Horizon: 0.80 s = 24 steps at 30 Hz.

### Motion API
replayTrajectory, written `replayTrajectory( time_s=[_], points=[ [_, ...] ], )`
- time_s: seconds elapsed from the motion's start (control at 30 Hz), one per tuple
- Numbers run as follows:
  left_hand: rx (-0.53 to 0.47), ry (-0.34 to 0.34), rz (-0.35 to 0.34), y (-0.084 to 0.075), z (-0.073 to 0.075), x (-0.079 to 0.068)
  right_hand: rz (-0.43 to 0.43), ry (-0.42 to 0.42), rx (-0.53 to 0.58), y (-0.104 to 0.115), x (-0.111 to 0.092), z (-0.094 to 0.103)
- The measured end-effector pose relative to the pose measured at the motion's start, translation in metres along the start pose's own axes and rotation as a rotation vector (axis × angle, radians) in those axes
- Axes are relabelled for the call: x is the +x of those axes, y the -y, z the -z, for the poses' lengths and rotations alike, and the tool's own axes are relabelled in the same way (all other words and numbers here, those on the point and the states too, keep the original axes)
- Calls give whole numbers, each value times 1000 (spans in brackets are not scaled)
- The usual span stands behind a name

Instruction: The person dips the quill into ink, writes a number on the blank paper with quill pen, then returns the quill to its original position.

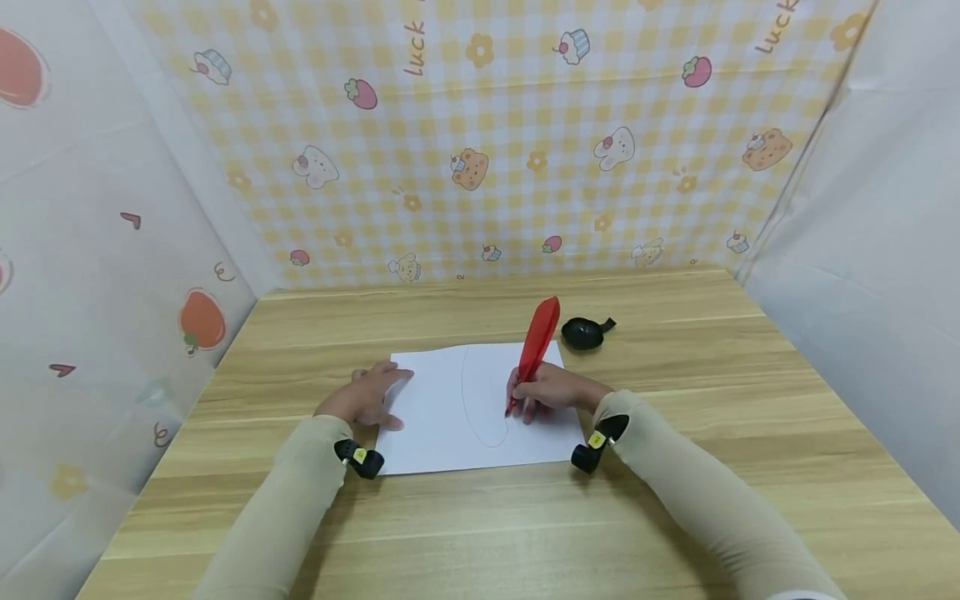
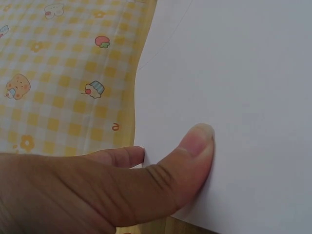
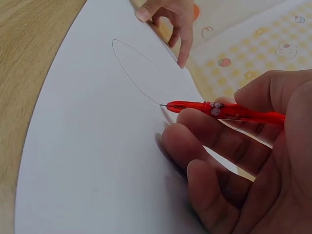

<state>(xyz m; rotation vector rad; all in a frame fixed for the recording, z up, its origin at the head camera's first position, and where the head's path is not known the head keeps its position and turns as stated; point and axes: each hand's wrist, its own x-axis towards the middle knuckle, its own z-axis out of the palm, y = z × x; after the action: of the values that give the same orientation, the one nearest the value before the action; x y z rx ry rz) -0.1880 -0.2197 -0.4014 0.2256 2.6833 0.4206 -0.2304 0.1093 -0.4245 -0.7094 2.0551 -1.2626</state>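
A white sheet of paper (image 1: 431, 417) lies on the wooden table, its far edge a little wavy. My right hand (image 1: 551, 387) grips a red pen (image 1: 537, 340) with a feather-shaped top, pinched between thumb and fingers. In the right wrist view the tip of the pen (image 3: 187, 106) meets the end of a thin dark line (image 3: 127, 73). That line makes a long narrow U on the sheet. At the left edge, my left hand (image 1: 369, 396) rests on the paper with fingers spread, and its thumb (image 2: 187, 156) lies flat on the sheet in the left wrist view.
A black rounded object (image 1: 582, 333) with a short strap lies beyond the paper's far right corner. Behind the wooden table (image 1: 480, 533) hangs a yellow checked cloth (image 1: 525, 108), with pale sheets at both sides. Each wrist carries a small black camera (image 1: 588, 454).
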Motion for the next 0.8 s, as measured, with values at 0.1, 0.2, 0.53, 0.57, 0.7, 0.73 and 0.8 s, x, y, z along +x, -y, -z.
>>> replayTrajectory(
  time_s=[0.1,0.2,0.53,0.57,0.7,0.73,0.8],
  points=[
    [3,-5,-9,0,0,0,9,-11,9,-1,2,0],
    [0,-5,-11,0,0,1,10,-27,16,-1,3,0],
    [-16,-7,-2,0,0,1,-17,-90,47,-1,7,0],
    [-14,-8,-3,0,0,1,-22,-95,49,-1,7,0],
    [-16,-10,-2,-1,0,1,-24,-103,69,0,8,-1],
    [-20,-9,-2,-1,0,0,-21,-105,78,0,7,-1],
    [-23,-8,-1,-1,0,0,-13,-106,99,4,6,-2]
  ],
)
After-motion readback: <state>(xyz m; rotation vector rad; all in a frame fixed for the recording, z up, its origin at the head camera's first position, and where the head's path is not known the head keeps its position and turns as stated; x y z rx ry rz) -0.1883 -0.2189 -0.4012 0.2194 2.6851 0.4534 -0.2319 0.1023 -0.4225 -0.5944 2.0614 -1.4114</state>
